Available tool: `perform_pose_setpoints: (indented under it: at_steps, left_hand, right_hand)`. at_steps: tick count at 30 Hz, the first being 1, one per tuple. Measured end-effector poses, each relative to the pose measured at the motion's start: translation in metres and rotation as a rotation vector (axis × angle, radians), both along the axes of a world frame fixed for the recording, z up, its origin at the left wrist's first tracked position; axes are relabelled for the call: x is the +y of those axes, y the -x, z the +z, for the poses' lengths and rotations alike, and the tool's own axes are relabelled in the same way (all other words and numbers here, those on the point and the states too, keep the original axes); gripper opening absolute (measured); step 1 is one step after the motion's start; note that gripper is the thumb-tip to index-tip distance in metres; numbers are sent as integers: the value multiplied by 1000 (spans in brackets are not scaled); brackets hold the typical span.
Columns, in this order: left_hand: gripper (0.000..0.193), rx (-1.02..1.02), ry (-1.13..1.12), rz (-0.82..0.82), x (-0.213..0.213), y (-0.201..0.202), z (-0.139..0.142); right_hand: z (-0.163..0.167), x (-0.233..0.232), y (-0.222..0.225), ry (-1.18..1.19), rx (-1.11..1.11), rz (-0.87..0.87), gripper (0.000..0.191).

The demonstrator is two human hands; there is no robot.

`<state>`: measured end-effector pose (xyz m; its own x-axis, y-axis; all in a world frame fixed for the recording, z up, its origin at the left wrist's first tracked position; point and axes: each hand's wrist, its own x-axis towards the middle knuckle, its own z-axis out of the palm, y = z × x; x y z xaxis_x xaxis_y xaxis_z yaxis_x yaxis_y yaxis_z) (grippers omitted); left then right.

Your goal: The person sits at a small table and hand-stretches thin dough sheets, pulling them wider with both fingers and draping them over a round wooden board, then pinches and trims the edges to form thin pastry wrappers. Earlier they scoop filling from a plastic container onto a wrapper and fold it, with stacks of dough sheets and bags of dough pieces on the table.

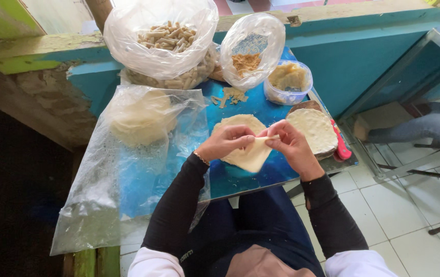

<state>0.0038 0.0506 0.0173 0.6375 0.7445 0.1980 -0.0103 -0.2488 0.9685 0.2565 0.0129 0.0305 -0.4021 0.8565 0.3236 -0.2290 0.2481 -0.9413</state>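
Observation:
My left hand and my right hand both pinch the top edge of a thin pale dough wrapper, folding it over above the blue table. Under it lies another round wrapper. To the right, a stack of round wrappers rests on a board next to a red-handled tool. Both arms wear black sleeves.
A big clear bag of finished rolls and a bag of brown filling stand at the back, beside a tub of pale paste. A plastic sheet over more wrappers covers the left. A seated person's legs are right.

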Motion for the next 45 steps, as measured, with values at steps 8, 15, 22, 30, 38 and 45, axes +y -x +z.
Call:
perform_pose_setpoints:
  at_steps: [8, 15, 22, 30, 38, 45]
  left_hand:
    - [19, -323, 223, 83, -1, 2, 1]
    - [41, -263, 217, 115, -7, -1, 11]
    - [56, -238, 169, 118, -8, -5, 10]
    - [33, -254, 120, 181, 6, -41, -5]
    - [57, -723, 697, 81, -84, -130, -28]
    - [81, -1292, 1052, -325, -113, -138, -42]
  right_hand:
    - [-30, 3, 1, 348, 64, -23, 43]
    - [-57, 7, -16, 478, 286, -106, 27]
    - [-43, 0, -23, 379, 174, -258, 25]
    - [-10, -7, -45, 162, -36, -438, 14]
    - [28, -58, -43, -135, -313, -521, 23]
    - [35, -85, -47, -99, -285, -538, 23]
